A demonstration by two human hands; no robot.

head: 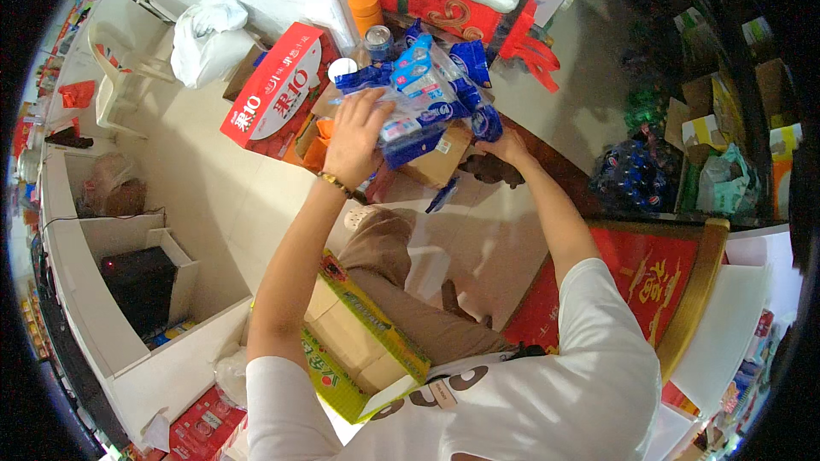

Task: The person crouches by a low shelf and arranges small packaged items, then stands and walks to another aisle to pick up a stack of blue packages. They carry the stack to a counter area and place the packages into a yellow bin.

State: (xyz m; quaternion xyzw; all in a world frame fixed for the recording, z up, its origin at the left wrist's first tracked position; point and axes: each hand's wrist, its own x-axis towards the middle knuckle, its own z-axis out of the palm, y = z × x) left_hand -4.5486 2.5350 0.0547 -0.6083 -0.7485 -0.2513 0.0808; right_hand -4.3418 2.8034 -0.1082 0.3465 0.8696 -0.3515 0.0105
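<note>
Several blue plastic packs (423, 86) lie heaped in front of me on a small cluttered surface. My left hand (359, 125) rests, fingers spread, on the near left side of a clear-wrapped blue pack; whether it grips the wrap cannot be told. My right hand (506, 146) is at the heap's right edge, touching a dark blue packet (487, 123); its fingertips are partly hidden. Below the packs is a brown cardboard box (439, 157). Behind the heap stand a drink can (378, 41) and an orange-lidded container (365, 9). An open green carton (359, 339) sits by my lap.
A red and white drink carton (282, 93) stands left of the heap. Further left are a white plastic bag (208, 38) and a pale plastic chair (115, 86). Bottles in plastic (631, 176) lie at right. A wooden chair rail (695, 301) curves beside my right arm.
</note>
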